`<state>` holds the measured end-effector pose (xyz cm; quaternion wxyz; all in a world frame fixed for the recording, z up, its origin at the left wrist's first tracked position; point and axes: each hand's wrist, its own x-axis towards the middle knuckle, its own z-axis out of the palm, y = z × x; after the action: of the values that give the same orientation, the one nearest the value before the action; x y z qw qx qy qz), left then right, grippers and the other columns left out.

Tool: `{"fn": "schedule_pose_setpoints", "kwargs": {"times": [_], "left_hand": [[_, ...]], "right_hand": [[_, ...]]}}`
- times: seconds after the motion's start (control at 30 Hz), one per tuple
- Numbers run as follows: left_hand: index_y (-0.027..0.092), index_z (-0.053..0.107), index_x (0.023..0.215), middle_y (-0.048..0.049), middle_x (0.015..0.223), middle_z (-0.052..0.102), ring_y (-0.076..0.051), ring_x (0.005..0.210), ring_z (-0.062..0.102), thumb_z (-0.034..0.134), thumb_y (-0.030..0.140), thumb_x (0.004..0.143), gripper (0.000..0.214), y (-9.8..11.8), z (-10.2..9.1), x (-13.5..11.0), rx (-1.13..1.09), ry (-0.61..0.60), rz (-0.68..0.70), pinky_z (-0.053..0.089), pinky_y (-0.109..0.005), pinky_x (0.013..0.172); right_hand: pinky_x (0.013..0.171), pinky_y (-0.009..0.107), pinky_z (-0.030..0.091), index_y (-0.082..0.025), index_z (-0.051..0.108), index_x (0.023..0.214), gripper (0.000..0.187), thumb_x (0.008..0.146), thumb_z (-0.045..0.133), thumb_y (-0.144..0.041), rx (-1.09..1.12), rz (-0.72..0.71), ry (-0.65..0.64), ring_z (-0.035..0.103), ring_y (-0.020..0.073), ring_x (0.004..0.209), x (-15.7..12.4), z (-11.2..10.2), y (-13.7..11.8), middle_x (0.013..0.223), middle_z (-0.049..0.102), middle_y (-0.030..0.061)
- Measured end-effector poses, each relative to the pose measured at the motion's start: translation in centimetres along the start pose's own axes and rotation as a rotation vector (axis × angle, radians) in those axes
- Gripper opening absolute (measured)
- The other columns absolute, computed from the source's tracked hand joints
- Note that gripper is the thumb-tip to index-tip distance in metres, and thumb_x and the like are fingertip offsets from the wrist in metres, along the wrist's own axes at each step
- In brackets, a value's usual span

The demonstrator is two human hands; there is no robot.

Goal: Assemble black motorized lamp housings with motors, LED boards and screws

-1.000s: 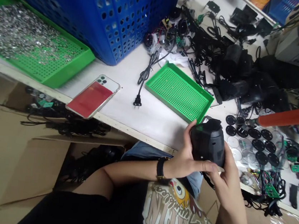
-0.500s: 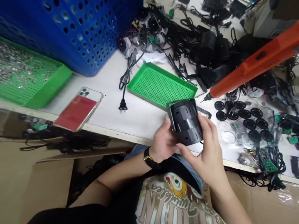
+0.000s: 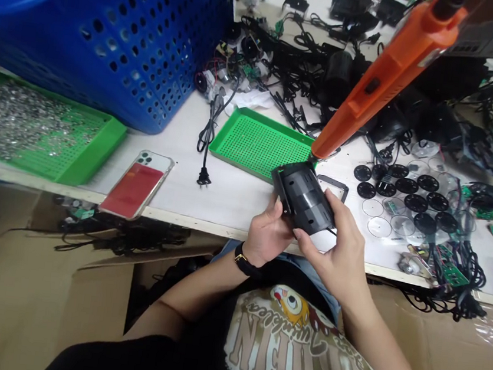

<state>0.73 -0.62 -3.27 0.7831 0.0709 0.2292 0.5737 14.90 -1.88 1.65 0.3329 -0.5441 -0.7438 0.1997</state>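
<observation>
Both hands hold a black plastic housing [image 3: 305, 196] over the table's front edge. My left hand [image 3: 267, 235], with a black wristwatch, grips it from below and the left. My right hand [image 3: 338, 243] wraps its right side, fingers across the top. The housing lies tilted, with slots and small holes on its upper face. An orange electric screwdriver [image 3: 381, 78] hangs from above, its tip just above the housing's far end, beside the empty green tray [image 3: 255, 141].
A blue perforated crate [image 3: 112, 33] stands back left. A green tray of small metal parts [image 3: 34, 128] sits at left, a phone [image 3: 137, 184] near the edge, a black power cord [image 3: 207, 139], black discs and clear lenses [image 3: 405, 197], and tangled cables and circuit boards at right.
The housing was turned from upright to lying tilted and lowered slightly. The orange screwdriver swung in from the right and now hangs steeper with its tip near the housing.
</observation>
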Motion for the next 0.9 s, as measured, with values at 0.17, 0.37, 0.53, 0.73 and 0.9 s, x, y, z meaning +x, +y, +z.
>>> {"fn": "schedule_pose_setpoints", "kwargs": {"times": [0.17, 0.37, 0.53, 0.73, 0.9], "left_hand": [[0.032, 0.051, 0.148, -0.0084, 0.149, 0.063, -0.037, 0.144, 0.053, 0.086, 0.050, 0.078, 0.080, -0.4, 0.0, 0.1, 0.036, -0.033, 0.017, 0.041, -0.058, 0.120], [0.031, 0.052, 0.149, -0.0073, 0.150, 0.063, -0.035, 0.148, 0.049, 0.086, 0.054, 0.078, 0.081, -0.4, 0.7, 0.2, 0.021, -0.078, 0.070, 0.040, -0.054, 0.122], [0.025, 0.054, 0.148, -0.0097, 0.155, 0.058, -0.036, 0.151, 0.046, 0.074, 0.054, 0.090, 0.068, -0.2, 1.2, 0.3, -0.022, -0.061, 0.012, 0.038, -0.054, 0.124], [0.031, 0.051, 0.150, -0.0068, 0.157, 0.056, -0.033, 0.151, 0.046, 0.075, 0.048, 0.091, 0.067, -0.4, 0.7, 0.3, -0.048, -0.049, 0.020, 0.038, -0.054, 0.124], [0.035, 0.047, 0.153, -0.0055, 0.158, 0.055, -0.033, 0.150, 0.048, 0.078, 0.049, 0.089, 0.072, -0.5, 0.5, 0.2, -0.044, -0.057, 0.030, 0.040, -0.054, 0.122]], "right_hand": [[0.108, 0.053, 0.058, -0.023, 0.048, 0.153, 0.074, 0.087, 0.075, -0.044, 0.015, 0.037, 0.040, 0.067, 0.0312, 0.130, -0.4, -0.7, 0.2, 0.145, 0.065, 0.0148], [0.108, 0.054, 0.058, -0.021, 0.049, 0.154, 0.076, 0.086, 0.076, -0.042, 0.042, 0.043, 0.066, 0.067, 0.0331, 0.130, -0.7, -0.7, 0.6, 0.146, 0.065, 0.0164], [0.110, 0.057, 0.057, -0.023, 0.046, 0.157, 0.079, 0.086, 0.076, -0.042, 0.055, 0.049, 0.083, 0.064, 0.0343, 0.134, -1.4, -0.2, 0.9, 0.150, 0.062, 0.0157], [0.112, 0.059, 0.055, -0.028, 0.042, 0.159, 0.080, 0.087, 0.075, -0.041, 0.000, 0.003, 0.116, 0.062, 0.0345, 0.136, -1.8, 0.2, 1.0, 0.151, 0.061, 0.0136], [0.112, 0.058, 0.054, -0.027, 0.041, 0.160, 0.080, 0.088, 0.075, -0.040, -0.021, 0.000, 0.073, 0.062, 0.0340, 0.137, -1.6, -0.1, 0.9, 0.151, 0.061, 0.0144]]}}
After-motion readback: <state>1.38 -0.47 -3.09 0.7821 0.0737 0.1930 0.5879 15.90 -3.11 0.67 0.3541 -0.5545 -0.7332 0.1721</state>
